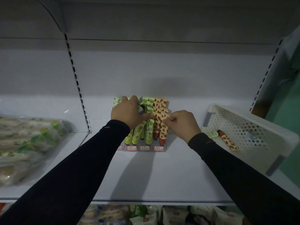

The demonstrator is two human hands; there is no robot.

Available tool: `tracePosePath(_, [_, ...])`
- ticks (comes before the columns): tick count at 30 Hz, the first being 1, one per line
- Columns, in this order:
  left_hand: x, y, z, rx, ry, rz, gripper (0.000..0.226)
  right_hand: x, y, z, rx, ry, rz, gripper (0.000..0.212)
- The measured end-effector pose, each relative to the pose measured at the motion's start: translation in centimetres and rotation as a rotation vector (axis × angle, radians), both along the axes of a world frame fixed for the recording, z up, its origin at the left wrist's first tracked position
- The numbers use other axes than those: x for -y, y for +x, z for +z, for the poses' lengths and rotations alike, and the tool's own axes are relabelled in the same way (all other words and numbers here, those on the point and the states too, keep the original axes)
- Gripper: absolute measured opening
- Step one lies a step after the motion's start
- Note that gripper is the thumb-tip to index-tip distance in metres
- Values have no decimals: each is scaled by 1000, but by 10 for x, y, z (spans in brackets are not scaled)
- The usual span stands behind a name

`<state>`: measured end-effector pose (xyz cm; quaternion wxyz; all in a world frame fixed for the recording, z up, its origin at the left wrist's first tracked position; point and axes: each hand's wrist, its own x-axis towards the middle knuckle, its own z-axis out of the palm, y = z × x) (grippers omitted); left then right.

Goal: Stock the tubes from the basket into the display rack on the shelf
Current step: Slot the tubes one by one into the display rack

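Left hand (129, 113) covers the back-left of the display rack (142, 147), so tubes under it can't be counted; its fingertips are hidden among the green tubes (149, 132). Right hand (181, 122): fingers curl inward, pinch point on the strawberry tube (163, 132) only partly seen. Rack's price labels (144, 148) too small & blurred to read. Basket (253, 127) cut by right edge. Bagged goods (27, 143) cut at left edge, packets (170, 215) at bottom edge.

Shop, slotted shelf (162, 172), price-labelled display rack (144, 148) (dim)
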<state>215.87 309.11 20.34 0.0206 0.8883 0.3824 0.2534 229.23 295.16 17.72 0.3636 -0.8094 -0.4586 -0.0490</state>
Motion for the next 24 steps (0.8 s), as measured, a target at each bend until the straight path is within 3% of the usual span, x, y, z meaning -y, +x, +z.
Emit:
tracePosePath(16, [4,-5,2,39,-17,-19,81,12,-4,-5,-35,82,18,34])
tracePosePath(21, [10,-8,11,160,-28,-36,54,16,-5,-1,17,169,-2,36])
tracePosePath(24, [15,-11,18,343,-234,-104,40,21,-12,7,-2,280,25,35])
